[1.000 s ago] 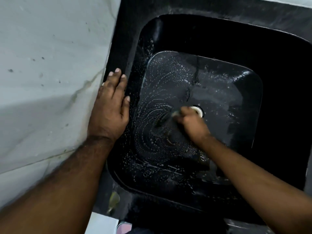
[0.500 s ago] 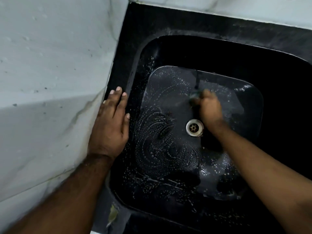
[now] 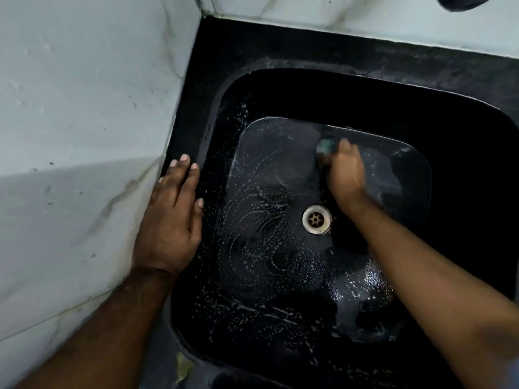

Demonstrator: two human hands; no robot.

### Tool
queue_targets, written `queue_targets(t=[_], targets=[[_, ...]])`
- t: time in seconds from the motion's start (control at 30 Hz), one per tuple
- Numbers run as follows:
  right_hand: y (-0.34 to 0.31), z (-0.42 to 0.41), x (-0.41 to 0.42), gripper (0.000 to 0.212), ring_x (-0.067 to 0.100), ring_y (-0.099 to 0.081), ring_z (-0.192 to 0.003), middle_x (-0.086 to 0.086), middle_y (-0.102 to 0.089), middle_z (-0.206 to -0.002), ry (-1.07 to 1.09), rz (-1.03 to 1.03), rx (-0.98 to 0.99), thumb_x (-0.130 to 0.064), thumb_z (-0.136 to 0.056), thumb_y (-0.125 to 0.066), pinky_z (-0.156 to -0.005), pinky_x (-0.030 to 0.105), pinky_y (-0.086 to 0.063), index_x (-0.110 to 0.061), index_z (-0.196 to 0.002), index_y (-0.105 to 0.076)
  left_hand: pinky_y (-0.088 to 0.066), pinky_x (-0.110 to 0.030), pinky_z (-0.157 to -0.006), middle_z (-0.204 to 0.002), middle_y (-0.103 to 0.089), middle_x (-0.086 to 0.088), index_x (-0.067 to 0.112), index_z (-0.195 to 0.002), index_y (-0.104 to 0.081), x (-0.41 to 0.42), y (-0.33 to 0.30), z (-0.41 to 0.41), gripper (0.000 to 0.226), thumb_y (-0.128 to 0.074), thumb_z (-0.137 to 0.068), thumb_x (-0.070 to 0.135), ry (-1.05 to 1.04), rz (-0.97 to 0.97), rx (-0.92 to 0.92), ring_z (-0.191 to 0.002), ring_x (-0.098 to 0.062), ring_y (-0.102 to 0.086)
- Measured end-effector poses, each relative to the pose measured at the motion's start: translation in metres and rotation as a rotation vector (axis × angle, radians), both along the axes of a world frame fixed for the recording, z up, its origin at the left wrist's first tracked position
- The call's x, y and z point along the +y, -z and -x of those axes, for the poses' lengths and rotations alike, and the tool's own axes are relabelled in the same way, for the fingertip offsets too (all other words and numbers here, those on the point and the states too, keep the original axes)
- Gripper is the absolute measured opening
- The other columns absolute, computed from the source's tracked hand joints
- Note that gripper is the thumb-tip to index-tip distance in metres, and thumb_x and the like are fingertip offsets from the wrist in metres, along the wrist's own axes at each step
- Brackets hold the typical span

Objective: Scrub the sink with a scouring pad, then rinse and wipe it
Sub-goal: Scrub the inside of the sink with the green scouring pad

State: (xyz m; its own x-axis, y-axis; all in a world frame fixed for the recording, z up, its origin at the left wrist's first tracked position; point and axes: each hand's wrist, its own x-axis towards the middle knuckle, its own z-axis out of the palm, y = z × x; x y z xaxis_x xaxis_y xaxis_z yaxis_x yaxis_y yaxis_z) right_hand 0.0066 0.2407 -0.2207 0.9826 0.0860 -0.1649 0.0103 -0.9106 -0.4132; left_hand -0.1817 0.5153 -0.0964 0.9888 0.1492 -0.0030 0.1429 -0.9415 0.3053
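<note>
Scouring pad (image 3: 325, 147) under right hand (image 3: 344, 174), orientation unclear

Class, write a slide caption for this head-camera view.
Right hand scrubs the soapy black sink with a scouring pad; left hand braces on the rim.

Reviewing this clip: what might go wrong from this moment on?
1. The left hand is braced on the sink rim beside soapy foam; it may slip.
2. The scouring pad peeks only partly from the right hand, so it might slide out.
3. The right side of the basin floor looks suds-free and may go unscrubbed.
</note>
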Motion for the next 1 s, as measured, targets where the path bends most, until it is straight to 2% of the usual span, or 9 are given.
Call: queue_targets(t=[0.07, 0.13, 0.27, 0.37, 0.43, 0.53, 0.73, 0.9, 1.0], targets=[[0.0, -0.025, 0.032, 0.018, 0.034, -0.051, -0.096, 0.018, -0.055, -0.108, 0.003, -0.035, 0.0, -0.011, -0.092, -0.049, -0.082, 0.038, -0.043, -0.003, -0.103, -0.061, -0.027, -0.05, -0.122, -0.165, -0.026, -0.009, 0.008, -0.155, -0.035, -0.001, 0.0, 0.001, 0.056, -0.042, -0.101, 0.019, -0.01, 0.008, 0.001, -0.154, -0.025, -0.021], [-0.002, -0.021, 0.062, 0.023, 0.031, -0.053, -0.095, 0.015, -0.055, -0.1, -0.131, -0.106, 0.027, -0.019, -0.095, -0.042, -0.073, 0.028, -0.034, -0.009, -0.1, -0.062, -0.026, -0.049, -0.122, -0.166, -0.025, -0.007, 0.009, -0.155, -0.035, -0.003, 0.0, 0.002, 0.056, -0.042, -0.101, 0.02, -0.016, 0.01, 0.001, -0.155, -0.024, -0.02], [-0.004, 0.038, 0.058, 0.012, 0.026, -0.049, -0.087, 0.006, -0.05, -0.097, -0.419, -0.055, 0.129, -0.025, -0.094, -0.057, -0.074, 0.03, -0.035, -0.017, -0.097, -0.048, -0.029, -0.052, -0.121, -0.165, -0.027, -0.009, 0.008, -0.154, -0.037, -0.001, 0.0, 0.001, 0.056, -0.043, -0.1, 0.019, -0.012, 0.02, -0.01, -0.154, -0.026, -0.022], [-0.01, 0.041, 0.01, 0.014, 0.035, -0.059, -0.094, 0.012, -0.056, -0.099, -0.204, 0.015, 0.063, -0.004, -0.09, -0.059, -0.074, 0.031, -0.044, -0.001, -0.104, -0.061, -0.031, -0.053, -0.119, -0.164, -0.028, -0.009, 0.007, -0.153, -0.038, -0.002, 0.001, 0.002, 0.056, -0.044, -0.099, 0.019, -0.011, 0.031, -0.014, -0.153, -0.026, -0.024], [-0.012, 0.014, 0.0, 0.017, 0.044, -0.056, -0.095, 0.024, -0.058, -0.104, -0.052, 0.066, -0.056, 0.01, -0.085, -0.055, -0.08, 0.042, -0.046, 0.009, -0.099, -0.065, -0.031, -0.053, -0.119, -0.164, -0.028, -0.009, 0.007, -0.153, -0.038, 0.0, 0.001, 0.0, 0.056, -0.044, -0.099, 0.019, -0.004, 0.031, -0.02, -0.153, -0.026, -0.024], [-0.007, -0.027, 0.026, 0.021, 0.041, -0.05, -0.103, 0.022, -0.054, -0.114, -0.022, 0.064, -0.034, 0.001, -0.091, -0.05, -0.083, 0.038, -0.037, 0.004, -0.1, -0.068, -0.03, -0.053, -0.12, -0.165, -0.027, -0.008, 0.008, -0.154, -0.038, -0.001, 0.0, 0.002, 0.055, -0.044, -0.1, 0.019, -0.008, 0.03, -0.013, -0.154, -0.025, -0.023], [-0.006, 0.024, 0.027, 0.018, 0.022, -0.048, -0.09, 0.001, -0.046, -0.094, -0.484, -0.021, 0.13, -0.025, -0.093, -0.062, -0.079, 0.032, -0.037, -0.011, -0.097, -0.053, -0.03, -0.053, -0.12, -0.165, -0.026, -0.006, 0.008, -0.154, -0.038, -0.001, -0.001, 0.001, 0.055, -0.042, -0.101, 0.021, -0.006, 0.037, -0.02, -0.154, -0.024, -0.022], [-0.005, -0.003, -0.037, 0.025, 0.035, -0.05, -0.1, 0.017, -0.052, -0.112, -0.073, 0.194, -0.059, 0.004, -0.087, -0.052, -0.087, 0.04, -0.043, 0.001, -0.106, -0.069, -0.029, -0.051, -0.121, -0.164, -0.028, -0.008, 0.007, -0.153, -0.039, 0.0, 0.0, 0.001, 0.055, -0.042, -0.1, 0.02, 0.002, 0.037, -0.026, -0.153, -0.025, -0.023], [-0.005, -0.033, -0.002, 0.021, 0.036, -0.051, -0.102, 0.019, -0.055, -0.111, -0.053, 0.06, -0.006, -0.007, -0.088, -0.052, -0.088, 0.042, -0.043, -0.009, -0.102, -0.067, -0.028, -0.05, -0.121, -0.165, -0.027, -0.006, 0.009, -0.154, -0.038, -0.001, 0.0, 0.003, 0.055, -0.04, -0.101, 0.023, -0.006, 0.048, -0.02, -0.154, -0.023, -0.021]])
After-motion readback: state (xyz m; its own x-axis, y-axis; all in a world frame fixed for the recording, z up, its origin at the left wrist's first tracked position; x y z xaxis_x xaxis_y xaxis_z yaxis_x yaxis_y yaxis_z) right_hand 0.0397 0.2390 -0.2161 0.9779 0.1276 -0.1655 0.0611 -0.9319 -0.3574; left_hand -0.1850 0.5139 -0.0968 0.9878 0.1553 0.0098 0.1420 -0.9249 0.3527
